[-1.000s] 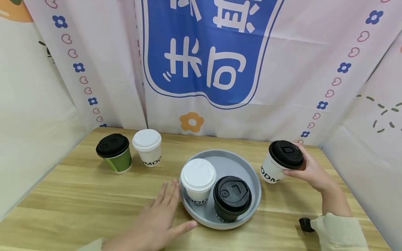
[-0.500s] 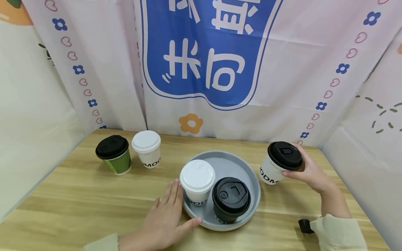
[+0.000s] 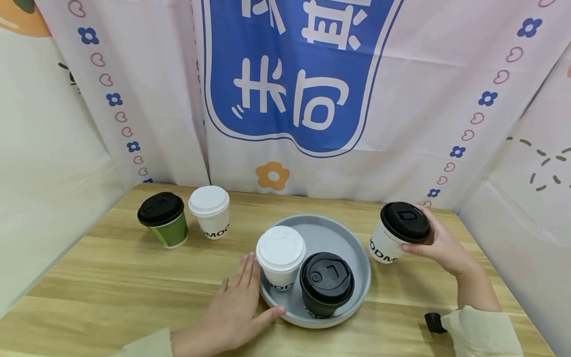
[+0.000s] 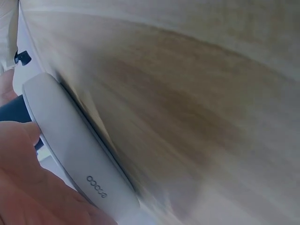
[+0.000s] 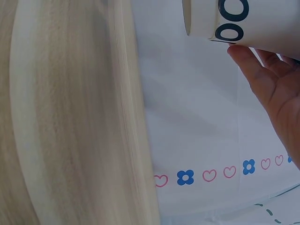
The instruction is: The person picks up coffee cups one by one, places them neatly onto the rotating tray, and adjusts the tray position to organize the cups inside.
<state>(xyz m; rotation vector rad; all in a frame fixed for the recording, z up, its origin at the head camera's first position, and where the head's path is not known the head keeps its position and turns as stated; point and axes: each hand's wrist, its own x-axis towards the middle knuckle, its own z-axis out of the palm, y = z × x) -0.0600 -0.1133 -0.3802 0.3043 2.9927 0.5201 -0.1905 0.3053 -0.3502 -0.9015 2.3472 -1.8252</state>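
Note:
My right hand grips a white paper cup with a black lid, held to the right of a round grey tray. In the right wrist view the cup's base stands off the tabletop, with fingers along its side. My left hand lies with straight fingers along the tray's left rim, thumb at its front edge. Inside the tray stand a white cup with a white lid and a black cup with a black lid. The left wrist view shows the tray's outer wall beside the hand.
At the back left of the wooden table stand a green cup with a black lid and another white-lidded white cup. A printed cloth hangs behind the table. Beside the right sleeve is a small black piece.
My left hand has moved slightly right and settled against the tray's rim. The right hand keeps its grip on the black-lidded white cup, in nearly the same place.

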